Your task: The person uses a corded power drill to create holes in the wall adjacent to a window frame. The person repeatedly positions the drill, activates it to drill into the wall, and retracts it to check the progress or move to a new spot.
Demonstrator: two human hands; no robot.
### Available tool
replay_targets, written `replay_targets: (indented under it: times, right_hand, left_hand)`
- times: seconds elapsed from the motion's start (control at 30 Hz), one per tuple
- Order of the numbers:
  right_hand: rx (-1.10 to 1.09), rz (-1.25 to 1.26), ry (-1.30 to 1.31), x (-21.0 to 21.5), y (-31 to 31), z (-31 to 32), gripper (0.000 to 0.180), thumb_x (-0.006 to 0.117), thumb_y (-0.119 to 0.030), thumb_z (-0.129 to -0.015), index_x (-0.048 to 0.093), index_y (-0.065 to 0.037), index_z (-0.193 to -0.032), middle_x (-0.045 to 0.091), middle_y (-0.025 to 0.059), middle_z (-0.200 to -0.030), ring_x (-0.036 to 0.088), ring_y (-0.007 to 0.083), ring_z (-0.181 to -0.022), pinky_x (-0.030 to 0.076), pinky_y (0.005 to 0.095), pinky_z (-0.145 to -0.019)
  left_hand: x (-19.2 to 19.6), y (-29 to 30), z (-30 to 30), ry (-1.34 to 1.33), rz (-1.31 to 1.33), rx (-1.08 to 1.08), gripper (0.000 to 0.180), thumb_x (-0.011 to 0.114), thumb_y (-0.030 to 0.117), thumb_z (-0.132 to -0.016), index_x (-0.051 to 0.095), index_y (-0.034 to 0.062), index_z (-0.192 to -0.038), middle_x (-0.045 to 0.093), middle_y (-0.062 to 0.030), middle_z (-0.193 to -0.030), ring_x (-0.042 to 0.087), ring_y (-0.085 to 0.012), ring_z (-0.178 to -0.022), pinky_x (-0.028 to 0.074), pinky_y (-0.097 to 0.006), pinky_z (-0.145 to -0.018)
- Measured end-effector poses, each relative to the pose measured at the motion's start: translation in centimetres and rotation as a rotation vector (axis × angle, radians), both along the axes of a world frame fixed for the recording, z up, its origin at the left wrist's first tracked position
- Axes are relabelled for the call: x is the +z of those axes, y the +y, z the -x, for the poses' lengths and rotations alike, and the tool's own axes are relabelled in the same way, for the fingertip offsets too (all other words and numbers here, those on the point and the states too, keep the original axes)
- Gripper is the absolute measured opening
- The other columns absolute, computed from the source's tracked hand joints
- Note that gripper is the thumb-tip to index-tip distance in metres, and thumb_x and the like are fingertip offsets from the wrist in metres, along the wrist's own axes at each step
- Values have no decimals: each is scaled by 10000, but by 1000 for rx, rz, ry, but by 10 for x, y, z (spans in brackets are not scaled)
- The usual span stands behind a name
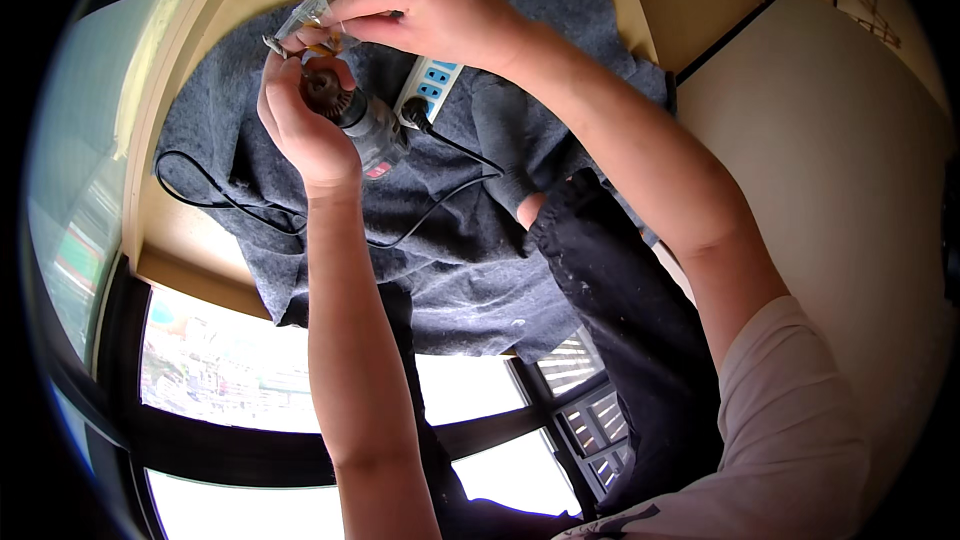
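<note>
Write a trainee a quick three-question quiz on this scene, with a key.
1. What do the right hand's fingertips touch?
a) a wooden spoon
b) a small clear bag
c) a glass jar

2. True or false: the white power strip has blue sockets and lies over a gray cloth.

3. Which hand is nearer the power tool?

Key: 1. b; 2. true; 3. the left hand.
</note>
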State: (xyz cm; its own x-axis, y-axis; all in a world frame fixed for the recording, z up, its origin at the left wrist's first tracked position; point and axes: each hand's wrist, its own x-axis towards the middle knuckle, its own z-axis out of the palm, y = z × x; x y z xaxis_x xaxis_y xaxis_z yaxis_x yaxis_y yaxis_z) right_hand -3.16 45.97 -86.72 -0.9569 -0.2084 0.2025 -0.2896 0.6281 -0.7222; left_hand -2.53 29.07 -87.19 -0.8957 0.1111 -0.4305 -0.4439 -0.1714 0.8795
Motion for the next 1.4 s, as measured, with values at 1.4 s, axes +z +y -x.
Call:
replay_targets:
  times: [1.4]
  right_hand:
    - [-295, -248, -293, -59, 7, -42, 80, 721, -113, -777, 686, -73, -837, 670, 76, -734, 670, 232, -698, 521, 368, -653]
  left_hand:
    - [8, -14, -16, 217, 154, -98, 320, 276, 251, -935, 346, 50, -696, 517, -110, -682, 456, -192, -644, 413, -310, -684]
